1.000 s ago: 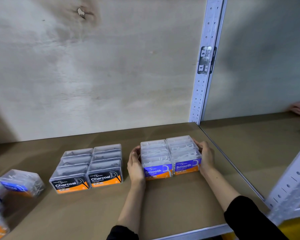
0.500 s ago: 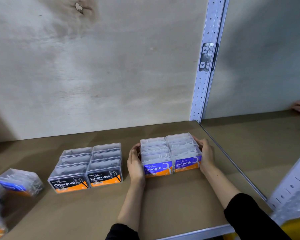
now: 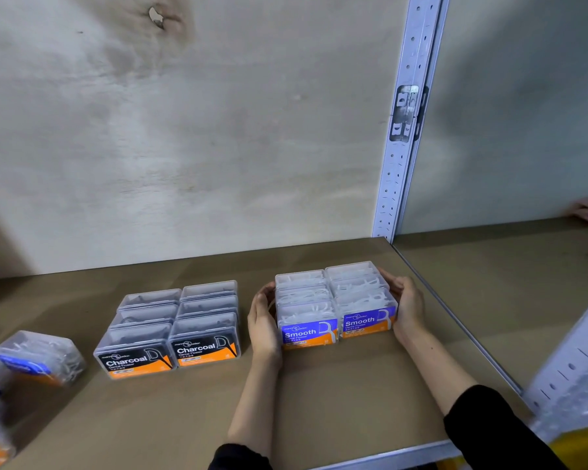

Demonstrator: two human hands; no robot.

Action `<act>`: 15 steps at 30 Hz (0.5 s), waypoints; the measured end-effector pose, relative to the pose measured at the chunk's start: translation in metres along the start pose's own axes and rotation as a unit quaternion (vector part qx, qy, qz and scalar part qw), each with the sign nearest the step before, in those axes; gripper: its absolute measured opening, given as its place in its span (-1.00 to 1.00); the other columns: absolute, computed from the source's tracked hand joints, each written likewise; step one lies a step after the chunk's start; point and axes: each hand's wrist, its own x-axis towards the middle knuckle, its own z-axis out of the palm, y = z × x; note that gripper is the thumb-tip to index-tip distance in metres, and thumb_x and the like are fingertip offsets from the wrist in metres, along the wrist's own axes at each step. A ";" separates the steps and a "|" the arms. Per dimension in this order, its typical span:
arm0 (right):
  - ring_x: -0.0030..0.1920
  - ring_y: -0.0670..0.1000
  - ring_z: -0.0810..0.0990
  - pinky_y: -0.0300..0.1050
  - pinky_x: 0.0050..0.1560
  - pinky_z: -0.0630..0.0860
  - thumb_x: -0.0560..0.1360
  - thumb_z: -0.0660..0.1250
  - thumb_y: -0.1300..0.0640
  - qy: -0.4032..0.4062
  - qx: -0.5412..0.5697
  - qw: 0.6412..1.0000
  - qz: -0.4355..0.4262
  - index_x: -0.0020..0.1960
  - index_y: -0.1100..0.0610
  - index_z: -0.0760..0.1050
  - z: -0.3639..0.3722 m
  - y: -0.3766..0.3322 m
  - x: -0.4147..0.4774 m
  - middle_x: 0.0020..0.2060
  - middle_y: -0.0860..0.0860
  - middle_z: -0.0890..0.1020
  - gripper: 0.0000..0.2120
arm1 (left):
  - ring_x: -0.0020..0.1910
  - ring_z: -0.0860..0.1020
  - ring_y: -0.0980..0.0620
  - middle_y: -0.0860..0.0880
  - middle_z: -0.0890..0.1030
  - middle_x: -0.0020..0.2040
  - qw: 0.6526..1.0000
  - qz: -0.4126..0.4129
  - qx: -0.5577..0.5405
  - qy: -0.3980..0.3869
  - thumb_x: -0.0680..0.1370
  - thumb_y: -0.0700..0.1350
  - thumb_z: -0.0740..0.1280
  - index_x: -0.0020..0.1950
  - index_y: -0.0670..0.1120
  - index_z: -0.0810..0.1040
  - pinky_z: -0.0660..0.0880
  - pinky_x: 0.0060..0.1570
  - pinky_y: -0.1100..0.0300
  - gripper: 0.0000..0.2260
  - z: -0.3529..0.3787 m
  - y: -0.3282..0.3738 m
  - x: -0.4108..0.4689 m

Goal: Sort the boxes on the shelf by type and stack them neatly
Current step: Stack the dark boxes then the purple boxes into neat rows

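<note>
Left hand and right hand, fingers nearly straight, press opposite sides of the clear blue-labelled Smooth floss boxes, seemingly to square that block near the brown shelf's right edge.

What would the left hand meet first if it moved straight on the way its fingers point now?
The left hand, pressed against the Smooth boxes, points towards the back. Ahead lies only bare shelf, so probably the back wall first; depth is unclear.
</note>
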 end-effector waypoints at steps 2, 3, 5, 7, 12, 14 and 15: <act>-0.18 -0.05 0.59 -0.34 -0.46 0.57 0.61 -0.04 0.10 0.000 0.002 1.000 0.001 0.26 0.23 0.47 -0.001 0.001 0.001 -0.18 -0.02 0.61 -0.59 | 0.07 0.47 -0.06 -0.17 0.53 0.05 1.000 0.004 0.000 -0.002 0.63 -0.25 -0.03 0.05 -0.20 0.47 0.45 -0.06 0.21 -0.72 0.000 0.000 -0.001; -0.18 -0.05 0.59 -0.34 -0.45 0.57 0.61 -0.04 0.10 0.000 0.002 1.000 0.000 0.26 0.22 0.47 -0.001 0.001 0.002 -0.18 -0.02 0.61 -0.59 | 0.07 0.47 -0.06 -0.17 0.53 0.06 1.000 0.006 0.000 -0.002 0.63 -0.25 -0.03 0.06 -0.20 0.47 0.45 -0.06 0.21 -0.72 -0.001 0.000 -0.002; -0.17 -0.05 0.60 -0.32 -0.43 0.58 0.62 -0.05 0.09 -0.002 0.000 1.000 -0.001 0.25 0.21 0.48 -0.002 0.002 0.003 -0.17 -0.02 0.61 -0.59 | 0.07 0.47 -0.07 -0.17 0.53 0.06 1.000 0.010 0.005 -0.004 0.64 -0.24 -0.03 0.07 -0.20 0.47 0.46 -0.06 0.21 -0.72 -0.001 0.001 -0.002; -0.17 -0.05 0.60 -0.31 -0.42 0.59 0.62 -0.05 0.09 -0.001 0.001 1.000 -0.002 0.23 0.20 0.49 -0.002 0.003 0.004 -0.16 -0.01 0.62 -0.59 | 0.07 0.47 -0.07 -0.17 0.53 0.06 1.000 0.015 0.008 -0.004 0.64 -0.25 -0.04 0.07 -0.21 0.46 0.46 -0.07 0.22 -0.72 -0.001 0.000 -0.002; -0.16 -0.03 0.60 -0.26 -0.38 0.58 0.60 -0.04 0.11 0.015 0.007 1.000 -0.002 0.00 0.07 0.56 -0.002 0.003 0.005 -0.13 0.03 0.62 -0.63 | 0.09 0.48 -0.08 -0.18 0.54 0.08 1.000 -0.008 -0.002 0.001 0.63 -0.23 -0.03 0.09 -0.19 0.48 0.46 -0.04 0.17 -0.72 -0.002 -0.001 0.000; -0.17 -0.03 0.60 -0.29 -0.41 0.58 0.61 -0.04 0.11 0.013 0.008 1.000 -0.006 0.00 0.07 0.55 -0.002 0.002 0.004 -0.17 -0.01 0.62 -0.63 | 0.09 0.48 -0.07 -0.18 0.53 0.08 1.000 -0.003 0.002 0.005 0.63 -0.24 -0.03 0.12 -0.21 0.47 0.46 -0.04 0.21 -0.71 -0.001 0.000 -0.001; -0.17 -0.04 0.60 -0.30 -0.41 0.58 0.61 -0.05 0.11 0.013 0.007 1.000 -0.009 0.01 0.09 0.54 -0.003 0.002 0.003 -0.18 -0.02 0.62 -0.63 | 0.09 0.48 -0.06 -0.17 0.53 0.09 1.000 0.001 0.004 0.005 0.64 -0.25 -0.03 0.15 -0.23 0.47 0.46 -0.04 0.23 -0.70 -0.001 0.000 -0.002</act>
